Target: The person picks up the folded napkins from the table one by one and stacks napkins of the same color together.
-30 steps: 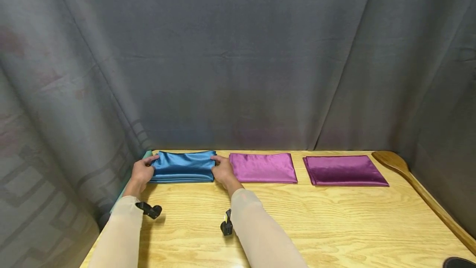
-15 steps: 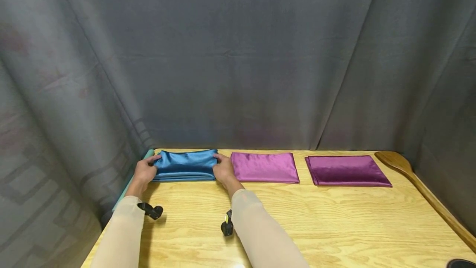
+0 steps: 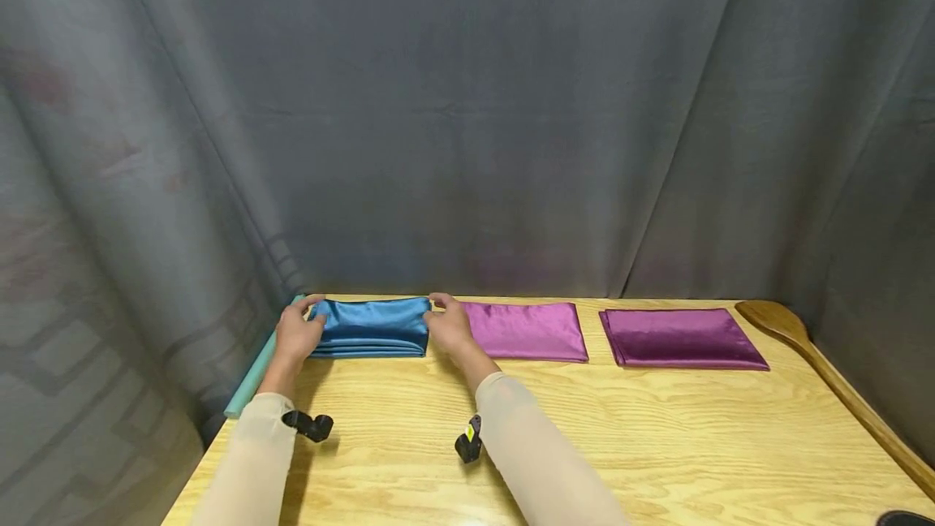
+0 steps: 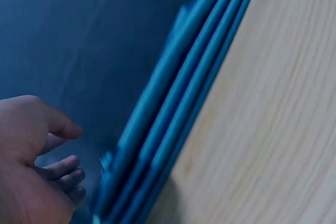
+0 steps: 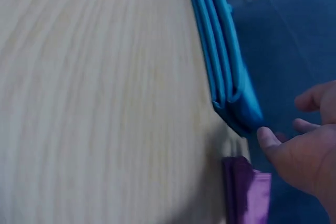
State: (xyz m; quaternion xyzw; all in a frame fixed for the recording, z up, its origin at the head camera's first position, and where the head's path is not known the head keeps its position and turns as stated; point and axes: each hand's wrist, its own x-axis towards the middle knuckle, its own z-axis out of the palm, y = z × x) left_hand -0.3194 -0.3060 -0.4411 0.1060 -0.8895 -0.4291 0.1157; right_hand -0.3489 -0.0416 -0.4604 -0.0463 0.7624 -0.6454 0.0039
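A folded blue satin cloth [image 3: 372, 333] lies at the back left of the table, its stacked folds facing the front edge. At its left end is my left hand [image 3: 298, 334], fingers loosely bent and apart from the fabric in the left wrist view. My right hand [image 3: 451, 331] is at the other end; the right wrist view has its thumb [image 5: 269, 139] right by the cloth's corner, with no fabric pinched. Just right of that hand lies a folded pink-violet satin cloth [image 3: 524, 333], its left edge partly hidden by the hand.
A folded dark purple cloth [image 3: 682, 338] lies farther right. Along the right edge runs a long wooden paddle [image 3: 776, 321]. A teal roll [image 3: 252, 380] lies along the left edge. Grey curtain [image 3: 467, 120] hangs behind the wooden table [image 3: 657, 437].
Both hands have let go of the blue cloth's ends and spread slightly off it. The cloth, gripped at both ends before, now lies by itself. More of the teal roll shows.
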